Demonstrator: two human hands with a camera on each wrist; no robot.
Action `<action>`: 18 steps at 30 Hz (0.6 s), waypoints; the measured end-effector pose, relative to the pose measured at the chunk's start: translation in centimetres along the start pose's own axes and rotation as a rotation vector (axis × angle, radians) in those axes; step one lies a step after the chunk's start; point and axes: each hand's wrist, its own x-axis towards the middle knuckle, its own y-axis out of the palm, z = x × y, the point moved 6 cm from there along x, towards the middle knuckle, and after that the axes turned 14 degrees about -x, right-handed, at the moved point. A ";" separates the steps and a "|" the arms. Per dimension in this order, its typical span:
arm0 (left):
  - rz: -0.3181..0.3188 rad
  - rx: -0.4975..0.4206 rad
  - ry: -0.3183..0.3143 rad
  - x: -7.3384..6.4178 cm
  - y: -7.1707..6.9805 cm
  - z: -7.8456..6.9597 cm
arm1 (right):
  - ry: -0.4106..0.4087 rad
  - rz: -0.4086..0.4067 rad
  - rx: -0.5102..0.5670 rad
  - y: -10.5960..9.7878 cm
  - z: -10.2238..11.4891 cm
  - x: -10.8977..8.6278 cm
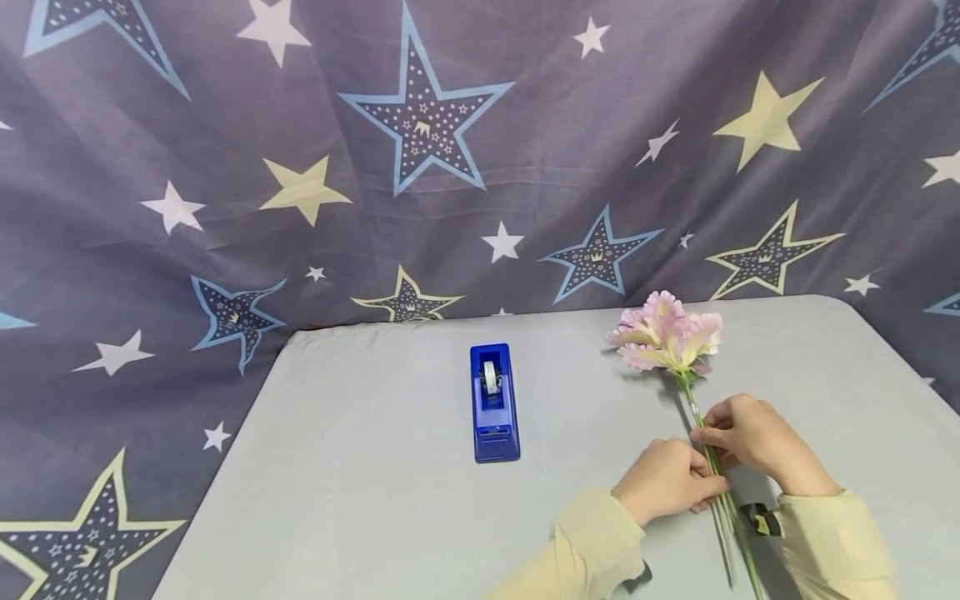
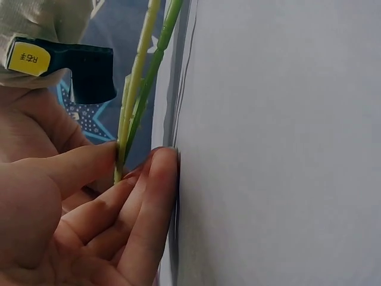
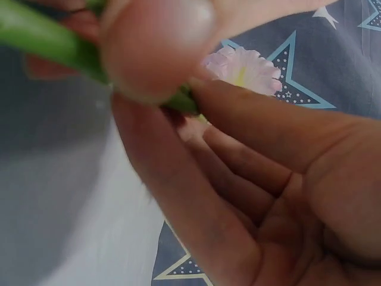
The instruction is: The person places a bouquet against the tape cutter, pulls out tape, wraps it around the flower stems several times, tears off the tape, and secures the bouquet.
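Pink and white artificial flowers (image 1: 663, 329) lie bunched at the right of the table, their long green stems (image 1: 738, 542) running toward the front. Partway down the stems, my left hand (image 1: 667, 482) pinches them between thumb and fingers. My right hand (image 1: 757, 437) grips the same bundle slightly higher, nearer the blooms. In the left wrist view the stems (image 2: 136, 77) pass between the left thumb and fingers. The right wrist view shows a thick green stem (image 3: 50, 44) close up, with fingertips covering part of it and a pink bloom (image 3: 247, 71) behind.
A blue tape dispenser (image 1: 497, 448) with a tape roll (image 1: 491, 377) stands near the middle of the grey table (image 1: 360, 467). Behind the table hangs a dark curtain (image 1: 450, 242) printed with stars. A black wrist strap with a yellow label (image 2: 30, 58) is on the right wrist.
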 end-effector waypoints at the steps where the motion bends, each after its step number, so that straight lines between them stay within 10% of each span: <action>1: 0.000 0.000 0.000 0.0 0.0 0.0 | 0.001 0.002 0.002 0.0 0.0 0.0; 18: 0.064 -0.043 -0.019 -0.2 0.4 0.1 | 0.040 0.023 -0.036 -0.5 -0.2 -0.3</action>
